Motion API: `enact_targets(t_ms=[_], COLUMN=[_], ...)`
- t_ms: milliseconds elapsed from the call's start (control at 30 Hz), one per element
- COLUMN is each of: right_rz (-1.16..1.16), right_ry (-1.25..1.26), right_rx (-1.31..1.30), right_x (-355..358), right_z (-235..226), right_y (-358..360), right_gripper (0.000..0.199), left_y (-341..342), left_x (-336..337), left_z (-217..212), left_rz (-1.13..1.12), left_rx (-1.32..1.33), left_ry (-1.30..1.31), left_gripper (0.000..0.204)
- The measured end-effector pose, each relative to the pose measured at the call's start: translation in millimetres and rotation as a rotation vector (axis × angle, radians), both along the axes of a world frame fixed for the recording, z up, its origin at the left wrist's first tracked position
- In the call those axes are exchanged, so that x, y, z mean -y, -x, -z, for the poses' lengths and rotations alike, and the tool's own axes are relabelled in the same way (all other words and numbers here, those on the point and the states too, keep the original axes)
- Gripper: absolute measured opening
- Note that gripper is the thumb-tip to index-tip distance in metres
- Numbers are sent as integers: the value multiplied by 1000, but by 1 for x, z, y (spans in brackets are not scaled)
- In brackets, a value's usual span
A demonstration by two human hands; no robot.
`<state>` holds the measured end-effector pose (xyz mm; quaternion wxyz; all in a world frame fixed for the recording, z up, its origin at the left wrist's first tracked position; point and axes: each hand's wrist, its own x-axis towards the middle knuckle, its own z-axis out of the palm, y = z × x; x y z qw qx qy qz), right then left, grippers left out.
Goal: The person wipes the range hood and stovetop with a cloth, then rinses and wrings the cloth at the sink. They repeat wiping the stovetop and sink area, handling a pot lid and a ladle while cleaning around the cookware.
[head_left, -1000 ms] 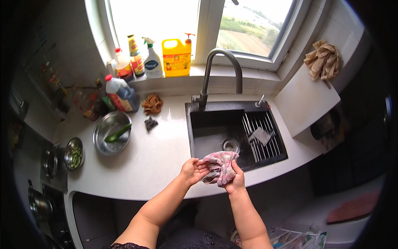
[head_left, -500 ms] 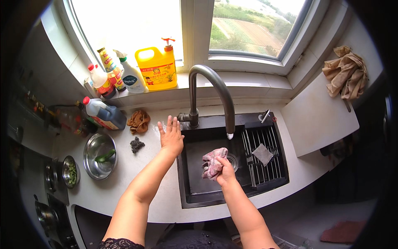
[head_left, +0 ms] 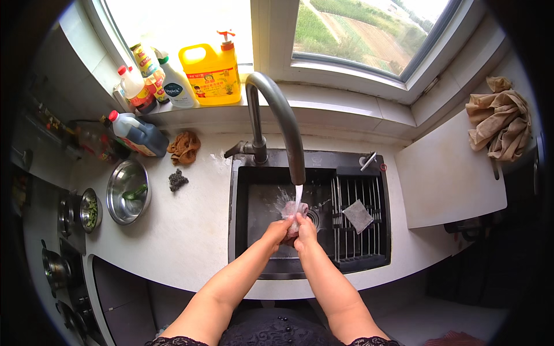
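Rinsing a pink cloth under the running faucet

Left hand and right hand are both gripping the cloth over the black sink; squeezing it directly in the stream, probably above the drain, is keeping splashes off the tabletop.

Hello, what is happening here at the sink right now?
A person is rinsing a pinkish cloth under running water from the curved grey faucet. Both the left hand and the right hand squeeze the cloth over the black sink. A small grey pad lies on the rack inside the sink. A metal bowl sits on the counter.
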<state>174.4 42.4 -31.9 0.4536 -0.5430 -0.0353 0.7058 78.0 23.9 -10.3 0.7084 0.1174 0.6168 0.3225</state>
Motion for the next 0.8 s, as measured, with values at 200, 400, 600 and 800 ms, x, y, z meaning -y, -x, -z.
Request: enact_targets(t_ms=[200,400,600,800], right_rz=[-104,-380,-585,-911], right_ry=[-47,35,-617,-674], right_rx=[47,302,924,508], right_x=[0,-1,-10,-49], right_z=[11,-7,27,-27], right_y=[-26,-35,-34,-37], right_gripper=[16,40,70,44], left_y=[-1,21,40,62], left_x=[-4,-17,-23,-47], left_z=[45,19,-11,-42], left_rz=[-53,-35,168,370], left_rx=[-287,-376,80,266], left_ry=[-224,-417,-390,-385], left_gripper=[26,26,34,34])
